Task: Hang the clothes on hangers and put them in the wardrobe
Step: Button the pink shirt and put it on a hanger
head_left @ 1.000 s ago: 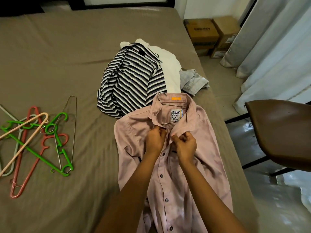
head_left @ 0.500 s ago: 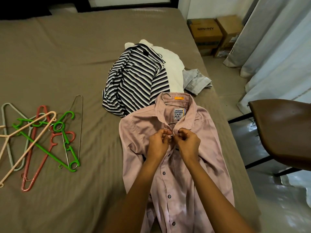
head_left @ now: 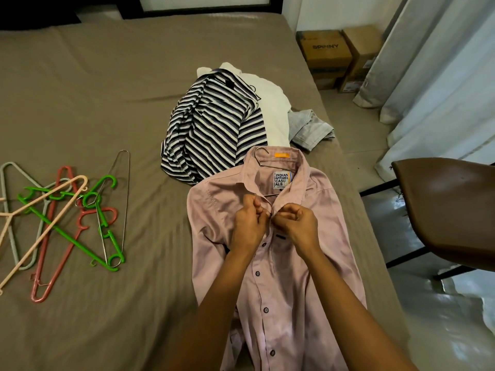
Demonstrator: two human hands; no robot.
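Note:
A pink button-up shirt [head_left: 289, 285] lies face up on the bed [head_left: 101, 97], with a thin metal hanger [head_left: 261, 156] inside its collar, hook poking out at the top. My left hand [head_left: 247, 223] and my right hand [head_left: 297, 223] pinch the two front edges together just below the collar, at the top button. Behind the shirt lie a striped top [head_left: 211, 132], a white garment [head_left: 270, 108] and a grey garment [head_left: 310, 129].
A heap of spare hangers [head_left: 61, 218], green, pink, cream, grey and wire, lies on the bed's left side. A brown chair [head_left: 450, 210] stands close on the right. Cardboard boxes [head_left: 332, 57] and curtains [head_left: 439, 76] are at the far right.
My hands have shifted slightly at the shirt's top button and still pinch the placket. The view has drifted a little to the left.

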